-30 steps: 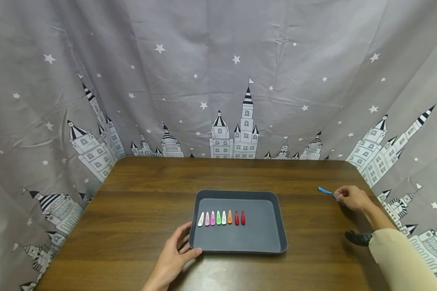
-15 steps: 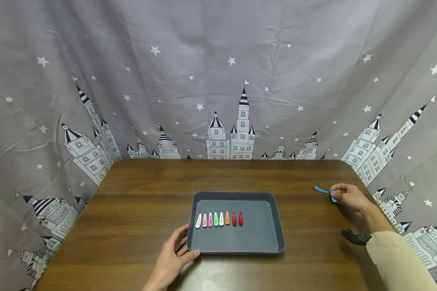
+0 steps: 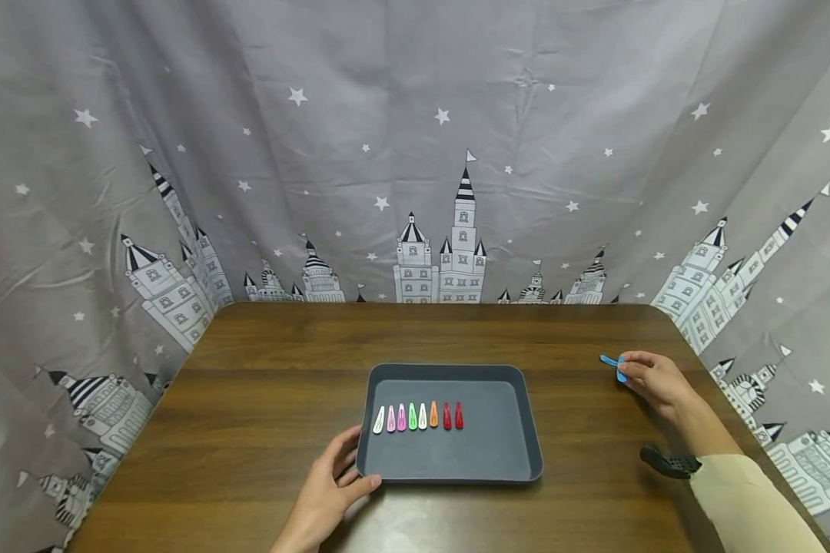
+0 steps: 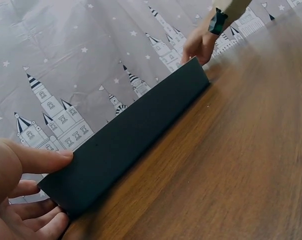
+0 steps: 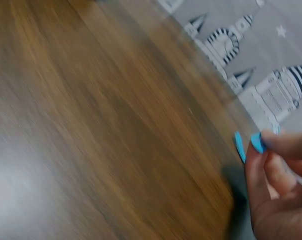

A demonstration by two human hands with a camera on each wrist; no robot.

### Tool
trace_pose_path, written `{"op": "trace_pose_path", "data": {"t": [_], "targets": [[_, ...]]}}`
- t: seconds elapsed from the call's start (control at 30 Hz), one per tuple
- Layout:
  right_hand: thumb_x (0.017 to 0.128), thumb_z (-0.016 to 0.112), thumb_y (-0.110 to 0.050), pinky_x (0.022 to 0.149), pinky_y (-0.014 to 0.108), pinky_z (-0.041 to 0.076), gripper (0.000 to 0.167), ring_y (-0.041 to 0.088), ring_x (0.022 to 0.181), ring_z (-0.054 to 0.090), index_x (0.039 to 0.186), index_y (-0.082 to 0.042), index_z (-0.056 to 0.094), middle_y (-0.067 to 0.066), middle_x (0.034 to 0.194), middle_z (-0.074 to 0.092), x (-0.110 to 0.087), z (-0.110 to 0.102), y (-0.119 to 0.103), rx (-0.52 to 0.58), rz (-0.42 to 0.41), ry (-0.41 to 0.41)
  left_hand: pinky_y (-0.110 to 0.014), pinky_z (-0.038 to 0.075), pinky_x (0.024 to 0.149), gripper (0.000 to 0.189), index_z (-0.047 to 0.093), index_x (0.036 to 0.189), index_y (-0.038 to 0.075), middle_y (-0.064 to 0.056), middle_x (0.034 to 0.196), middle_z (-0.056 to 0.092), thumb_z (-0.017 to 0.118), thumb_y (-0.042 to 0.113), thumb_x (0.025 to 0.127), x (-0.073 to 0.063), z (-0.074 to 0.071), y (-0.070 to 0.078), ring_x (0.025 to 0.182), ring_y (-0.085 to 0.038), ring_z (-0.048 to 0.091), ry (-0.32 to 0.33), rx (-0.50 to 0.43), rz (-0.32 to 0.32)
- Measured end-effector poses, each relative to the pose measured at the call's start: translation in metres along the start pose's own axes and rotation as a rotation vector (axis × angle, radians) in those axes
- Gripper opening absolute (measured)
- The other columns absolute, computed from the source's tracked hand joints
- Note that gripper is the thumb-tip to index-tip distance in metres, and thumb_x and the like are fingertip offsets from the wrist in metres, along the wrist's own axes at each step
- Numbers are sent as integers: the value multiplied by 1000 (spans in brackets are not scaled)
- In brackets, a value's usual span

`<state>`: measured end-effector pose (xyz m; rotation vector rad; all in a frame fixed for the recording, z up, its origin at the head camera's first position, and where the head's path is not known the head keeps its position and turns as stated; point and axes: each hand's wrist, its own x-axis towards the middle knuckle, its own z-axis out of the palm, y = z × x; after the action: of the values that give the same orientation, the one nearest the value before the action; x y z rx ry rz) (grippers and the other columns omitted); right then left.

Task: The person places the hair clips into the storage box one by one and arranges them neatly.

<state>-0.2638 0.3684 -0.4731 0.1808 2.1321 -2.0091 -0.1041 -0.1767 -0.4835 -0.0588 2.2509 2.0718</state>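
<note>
My left hand grips the near left corner of a dark grey tray; in the left wrist view the thumb lies at the rim and the fingers curl by the corner. Inside the tray stands a row of several snap hair clips: white, pink, green, orange and two red ones at the right end. Far right, my right hand pinches a blue hair clip between thumb and index finger. A second blue hair clip lies just left of those fingertips.
The brown wooden table extends around the tray on all sides. A grey curtain with castles and stars hangs behind the table and along both sides. A black strap circles the right wrist beside a cream sleeve.
My right hand has raised the pinched blue clip and shifted slightly left, so it now overlaps the other blue clip in the head view. The left hand and tray keep their places.
</note>
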Motion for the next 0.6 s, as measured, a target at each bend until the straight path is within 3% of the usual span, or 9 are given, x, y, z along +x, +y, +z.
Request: {"op": "trace_pose_path", "data": {"t": [0.2, 0.4, 0.6], "targets": [[105, 58, -2, 85, 20, 58, 29, 5, 91, 63, 130, 10, 51, 1, 108, 58, -3, 16, -7, 57, 28, 29, -37, 54, 102, 78, 45, 150, -2, -29, 149, 48, 83, -6, 82, 2, 0, 1, 134, -44, 50, 1, -5, -1], [103, 61, -2, 83, 20, 58, 10, 6, 89, 62, 113, -5, 64, -3, 103, 62, -5, 33, -17, 118, 4, 34, -37, 54, 102, 78, 45, 150, -1, -28, 151, 47, 83, -5, 83, 0, 0, 0, 135, -42, 50, -1, -11, -20], [103, 62, 0, 79, 19, 58, 13, 8, 84, 62, 101, -11, 69, -4, 94, 61, -8, 56, -25, 176, -23, 31, -36, 54, 101, 78, 45, 151, 1, -26, 151, 47, 83, -4, 83, 0, 1, 1, 135, -41, 51, -5, -16, -40]]}}
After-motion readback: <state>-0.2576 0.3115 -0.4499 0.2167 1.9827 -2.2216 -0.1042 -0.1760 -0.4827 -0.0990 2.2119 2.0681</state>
